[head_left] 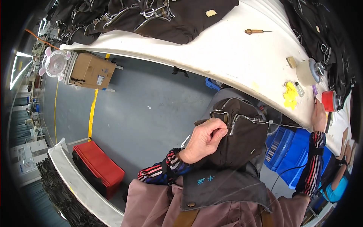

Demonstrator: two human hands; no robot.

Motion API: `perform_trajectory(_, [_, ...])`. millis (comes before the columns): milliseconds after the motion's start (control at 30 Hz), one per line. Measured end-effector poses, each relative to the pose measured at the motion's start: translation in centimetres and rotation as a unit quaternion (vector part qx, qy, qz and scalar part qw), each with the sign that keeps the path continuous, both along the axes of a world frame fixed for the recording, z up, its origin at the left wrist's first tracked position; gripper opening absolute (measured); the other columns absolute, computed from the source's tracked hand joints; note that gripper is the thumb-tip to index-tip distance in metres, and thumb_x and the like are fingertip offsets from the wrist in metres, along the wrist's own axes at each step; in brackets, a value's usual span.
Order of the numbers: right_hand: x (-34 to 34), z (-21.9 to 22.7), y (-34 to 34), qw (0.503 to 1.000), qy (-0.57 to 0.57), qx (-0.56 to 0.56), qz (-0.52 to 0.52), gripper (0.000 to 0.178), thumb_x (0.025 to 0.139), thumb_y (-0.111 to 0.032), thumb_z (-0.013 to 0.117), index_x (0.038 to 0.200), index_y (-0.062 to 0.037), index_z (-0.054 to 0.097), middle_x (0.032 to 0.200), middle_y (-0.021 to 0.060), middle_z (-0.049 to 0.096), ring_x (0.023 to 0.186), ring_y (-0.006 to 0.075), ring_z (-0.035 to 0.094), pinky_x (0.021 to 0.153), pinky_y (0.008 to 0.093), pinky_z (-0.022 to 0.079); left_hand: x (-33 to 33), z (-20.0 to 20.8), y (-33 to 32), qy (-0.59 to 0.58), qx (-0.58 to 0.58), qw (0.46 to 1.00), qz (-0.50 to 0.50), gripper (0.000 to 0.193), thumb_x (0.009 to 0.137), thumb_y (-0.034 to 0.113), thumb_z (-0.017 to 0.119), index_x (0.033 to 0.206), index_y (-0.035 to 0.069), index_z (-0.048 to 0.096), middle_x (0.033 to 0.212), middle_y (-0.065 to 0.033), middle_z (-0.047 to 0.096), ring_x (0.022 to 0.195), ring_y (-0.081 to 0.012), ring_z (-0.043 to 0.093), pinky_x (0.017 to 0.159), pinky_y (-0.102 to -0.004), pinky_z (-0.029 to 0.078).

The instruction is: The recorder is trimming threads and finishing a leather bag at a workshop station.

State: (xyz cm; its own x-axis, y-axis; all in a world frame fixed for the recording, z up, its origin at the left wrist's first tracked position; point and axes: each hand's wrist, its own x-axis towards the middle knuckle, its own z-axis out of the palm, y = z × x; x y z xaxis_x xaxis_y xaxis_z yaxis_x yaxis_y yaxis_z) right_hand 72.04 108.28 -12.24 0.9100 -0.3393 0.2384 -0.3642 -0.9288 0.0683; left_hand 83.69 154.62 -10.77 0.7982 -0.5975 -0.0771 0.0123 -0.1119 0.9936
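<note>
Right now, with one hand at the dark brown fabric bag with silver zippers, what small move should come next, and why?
Perhaps the right hand should close on the slim purple item on the white table: it reaches close to it, though contact is unclear, while the left hand is pinched shut at the bag.

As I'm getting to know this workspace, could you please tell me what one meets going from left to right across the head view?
Pink-and-white fan, cardboard box, left hand, wooden-handled pointed tool, crumpled yellow material, right hand, red cylinder.
</note>
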Motion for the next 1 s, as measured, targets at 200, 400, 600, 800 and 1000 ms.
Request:
perform_trajectory(200, [-3.7,4.3,1.4,0.983,-0.120,0.076,-0.117,0.025,0.092,-0.012,0.042,0.112,0.0013,0.051,0.099,0.0169,0.058,0.089,0.0239,0.057,0.079,0.0294,0.043,0.0,-0.1,-0.2,-0.082,0.000,0.996,0.025,0.003,0.084,0.002,0.056,0.082,0.001,0.054,0.069,-0.0011,0.049,0.059,-0.0069,0.041,0.053,-0.0210,0.036])
perform_trajectory(400, [1.6,13.5,21.6,0.878,-0.003,0.476,-0.036,0.031,0.083,-0.017,0.059,0.109,0.0001,0.052,0.079,0.0007,0.050,0.069,0.0083,0.046,0.063,0.0211,0.039,-0.2,0.0,0.0,-0.016,-0.032,0.999,-0.032,0.005,0.084,0.002,0.056,0.081,0.001,0.053,0.069,-0.0013,0.047,0.058,-0.0071,0.040,0.053,-0.0206,0.035])
perform_trajectory(600, [4.3,11.9,27.5,0.887,0.163,0.337,0.269,0.025,0.070,-0.013,0.069,0.085,-0.0026,0.053,0.068,0.0089,0.058,0.057,0.0248,0.059,0.050,0.0325,0.045,-0.7,0.4,0.0,-0.001,-0.048,0.998,-0.048,0.004,0.085,0.000,0.052,0.081,0.001,0.052,0.069,-0.0018,0.047,0.060,-0.0072,0.040,0.054,-0.0204,0.036])
perform_trajectory(800, [5.3,11.3,28.7,0.891,0.152,0.293,0.311,0.021,0.070,-0.014,0.067,0.081,-0.0036,0.052,0.067,0.0092,0.058,0.058,0.0275,0.058,0.049,0.0353,0.043,-1.0,0.4,0.8,0.008,-0.040,0.998,-0.055,0.005,0.085,0.000,0.051,0.081,0.001,0.051,0.069,-0.0019,0.046,0.061,-0.0072,0.040,0.055,-0.0209,0.036])
perform_trajectory(1000, [5.7,11.3,29.3,0.894,0.174,0.253,0.325,0.020,0.071,-0.015,0.066,0.077,-0.0040,0.050,0.064,0.0100,0.055,0.057,0.0276,0.057,0.049,0.0357,0.043,-0.9,0.4,0.8,0.009,-0.045,0.997,-0.054,0.005,0.085,0.000,0.051,0.081,0.001,0.051,0.070,-0.0021,0.046,0.062,-0.0078,0.041,0.056,-0.0214,0.037])
